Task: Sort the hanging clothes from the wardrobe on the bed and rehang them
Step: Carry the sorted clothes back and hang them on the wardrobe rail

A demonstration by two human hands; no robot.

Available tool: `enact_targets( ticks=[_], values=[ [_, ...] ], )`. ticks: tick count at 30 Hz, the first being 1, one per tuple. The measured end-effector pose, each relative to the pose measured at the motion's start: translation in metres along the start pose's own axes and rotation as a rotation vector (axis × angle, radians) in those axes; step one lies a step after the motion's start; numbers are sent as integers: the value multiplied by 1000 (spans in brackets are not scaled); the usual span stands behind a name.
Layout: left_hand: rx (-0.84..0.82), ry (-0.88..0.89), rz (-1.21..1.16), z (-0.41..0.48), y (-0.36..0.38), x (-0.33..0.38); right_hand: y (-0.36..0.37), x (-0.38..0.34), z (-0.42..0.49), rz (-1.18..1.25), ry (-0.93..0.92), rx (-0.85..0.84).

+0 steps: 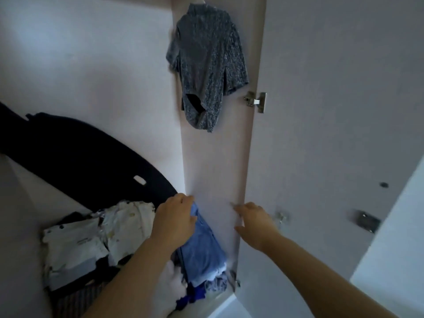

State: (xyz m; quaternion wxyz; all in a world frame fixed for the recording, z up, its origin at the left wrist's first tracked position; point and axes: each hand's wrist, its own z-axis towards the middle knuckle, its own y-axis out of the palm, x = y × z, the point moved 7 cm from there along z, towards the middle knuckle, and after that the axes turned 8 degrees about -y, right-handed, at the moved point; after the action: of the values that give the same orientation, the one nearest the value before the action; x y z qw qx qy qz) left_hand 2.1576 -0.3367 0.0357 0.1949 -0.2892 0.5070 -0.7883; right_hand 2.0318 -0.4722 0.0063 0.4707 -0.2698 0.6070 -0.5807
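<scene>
Lower centre: left hand (176,218) grips folded light-blue fabric garment (203,246), likely to lift it out; right hand (255,222) loose-fingered, empty, poised to help.

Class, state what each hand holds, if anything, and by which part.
The left hand grips the blue garment at its upper end; the right hand holds nothing.

Home bedroom wardrobe (215,171): hinged door (321,111), hanging top (206,65)
</scene>
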Motion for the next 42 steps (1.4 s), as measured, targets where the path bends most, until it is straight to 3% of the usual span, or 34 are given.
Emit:
enact_targets(
  ticks=[5,12,22,30,37,42],
  values=[
    [-164,88,0,-71,37,62,-3,36,-108,22,96,41],
    [-293,327,-1,-198,66,202,-12,93,-311,28,341,47],
    [-499,900,-93,-401,90,411,-27,130,-632,56,973,172],
    [-656,1467,-168,-599,72,517,-16,56,-855,44,1541,290],
    [-746,1882,-180,-795,30,536,9,-62,-1005,45,1936,378],
    [-770,2083,-215,-922,-12,547,18,-127,-1100,52,2098,467]
  ],
)
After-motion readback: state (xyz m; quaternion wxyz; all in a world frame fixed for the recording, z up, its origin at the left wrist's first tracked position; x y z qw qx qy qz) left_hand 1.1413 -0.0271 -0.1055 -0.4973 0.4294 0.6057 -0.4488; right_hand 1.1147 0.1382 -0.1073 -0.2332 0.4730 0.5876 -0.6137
